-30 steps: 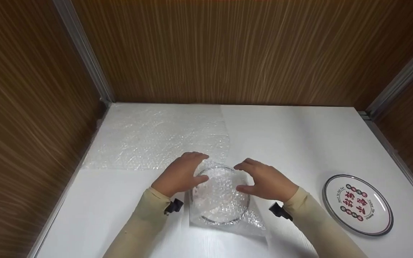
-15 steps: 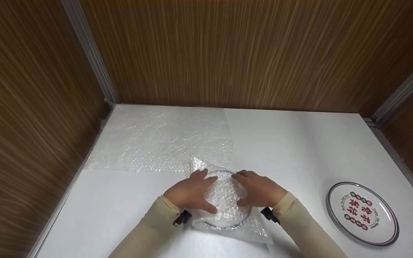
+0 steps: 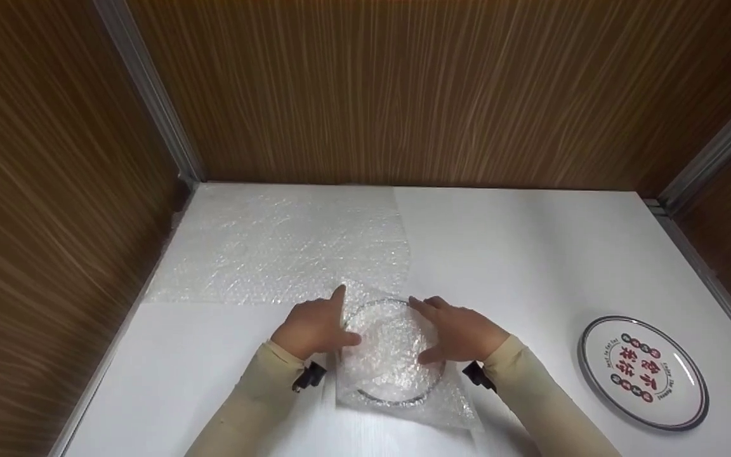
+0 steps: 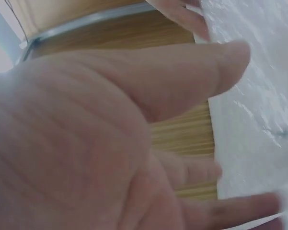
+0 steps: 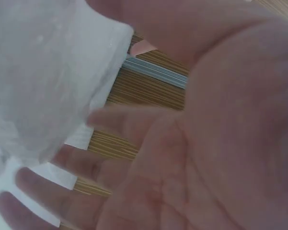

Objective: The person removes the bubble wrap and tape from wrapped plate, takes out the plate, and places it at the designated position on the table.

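Observation:
A round plate with a dark rim lies under a layer of bubble wrap [image 3: 394, 355] at the front middle of the table. My left hand [image 3: 313, 325] is at the left edge of the wrap, thumb reaching over it and fingers extended. On the opposite side, my right hand [image 3: 466, 331] rests along the plate's right rim with its thumb over the wrap. Spread fingers [image 5: 81, 165] show in the right wrist view, right at the edge of the wrapped plate. The left wrist view has the thumb [image 4: 196, 72] held straight beside the clear wrap [image 4: 251, 120].
An unwrapped white plate [image 3: 679, 397] with a dark rim and red lettering lies at the right. A flat sheet of bubble wrap [image 3: 276, 244] covers the table's back left. Brown wood-grain panels [image 3: 397, 95] enclose the back and sides.
Both hands came down and inward onto the wrap, then the left drew back outward to its left edge. The right stayed at the right rim. The wrap's upper left corner now shows.

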The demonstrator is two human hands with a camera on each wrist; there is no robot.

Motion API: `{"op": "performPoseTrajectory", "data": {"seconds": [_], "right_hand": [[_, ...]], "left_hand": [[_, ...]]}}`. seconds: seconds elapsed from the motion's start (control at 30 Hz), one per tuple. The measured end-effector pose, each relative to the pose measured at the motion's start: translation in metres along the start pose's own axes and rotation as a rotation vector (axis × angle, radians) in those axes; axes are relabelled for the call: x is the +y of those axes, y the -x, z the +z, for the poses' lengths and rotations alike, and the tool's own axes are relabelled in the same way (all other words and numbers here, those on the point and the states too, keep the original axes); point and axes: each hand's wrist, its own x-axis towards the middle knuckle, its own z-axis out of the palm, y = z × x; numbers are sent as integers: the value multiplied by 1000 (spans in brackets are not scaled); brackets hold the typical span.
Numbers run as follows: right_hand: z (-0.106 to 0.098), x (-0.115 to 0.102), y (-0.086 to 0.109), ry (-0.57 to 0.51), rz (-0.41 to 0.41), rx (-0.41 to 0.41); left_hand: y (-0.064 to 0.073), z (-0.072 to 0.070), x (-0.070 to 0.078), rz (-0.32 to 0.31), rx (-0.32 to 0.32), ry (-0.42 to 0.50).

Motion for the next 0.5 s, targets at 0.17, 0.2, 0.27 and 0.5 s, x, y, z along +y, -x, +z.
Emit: {"op": "performPoseTrajectory", "data": {"seconds": [0.17,0.2,0.27,0.5], "right_hand": [[6,2,-1,-28,-13,25],[7,2,-2,-31,-25,38],[8,3,-3,-26,-32,65],[9,11,-13,36,-53,183]], "left_hand": [[-2,3,-1,72,-65,70],[-2,4,-1,88,-70,73],[-3,5,0,105,-70,74],[-5,3,-2,143,35,57]]}}
